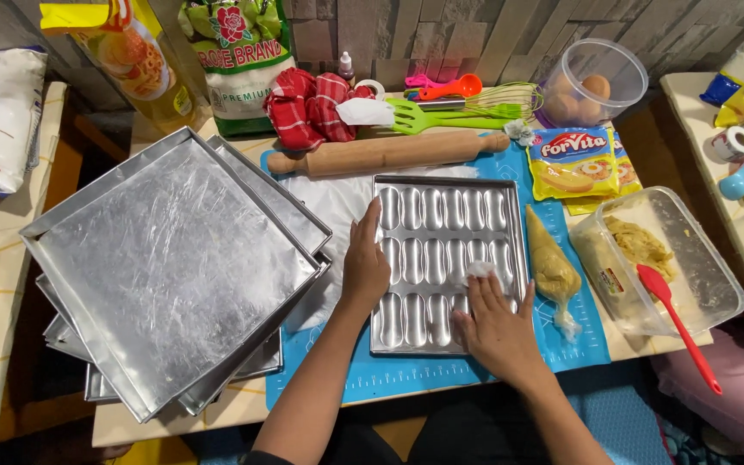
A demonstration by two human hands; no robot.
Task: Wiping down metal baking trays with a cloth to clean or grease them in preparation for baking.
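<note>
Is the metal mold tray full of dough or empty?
Empty. Every hollow of the mold tray shows bare shiny metal; no dough.

Rolling pin (387, 152), stacked trays (165, 267) — eggs tub (592, 83), red spatula (678, 325).

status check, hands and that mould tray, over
Left hand flat on the mould tray edge, steadying it. Right hand presses a small white wad into a cavity. Filled piping bag lies right beside the tray.

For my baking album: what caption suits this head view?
Right hand wipes a metal mould tray with a white wad while left hand steadies its edge.
</note>
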